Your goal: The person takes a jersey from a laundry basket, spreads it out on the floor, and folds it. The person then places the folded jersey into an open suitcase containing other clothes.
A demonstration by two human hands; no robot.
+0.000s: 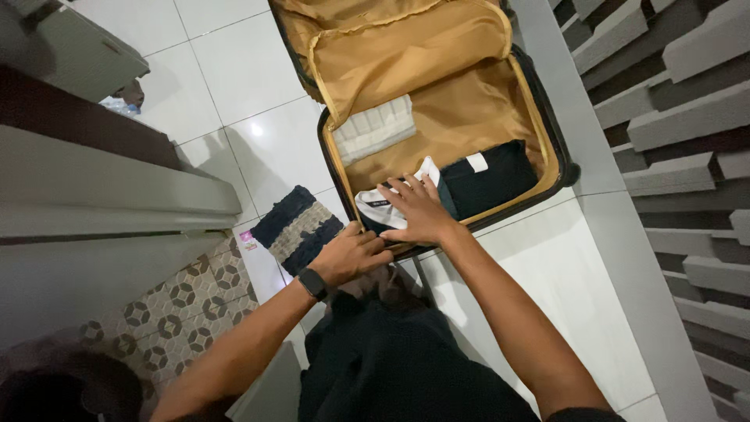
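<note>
An open black suitcase (564,168) with tan lining lies on the white tiled floor. Inside are a folded white ribbed cloth (373,129), a folded black garment (492,181) with a white label, and a folded white and dark garment (384,205) at the near corner. My right hand (419,211) lies flat, fingers spread, on that white and dark garment. My left hand (353,255), with a dark watch on the wrist, is curled at the suitcase's near rim, touching it. Whether it grips anything is hidden.
A striped dark and beige mat (298,227) lies left of the suitcase. Grey furniture (101,195) and patterned floor tiles (183,309) fill the left. A grey slatted wall (687,156) runs along the right. My dark-clothed legs are at the bottom.
</note>
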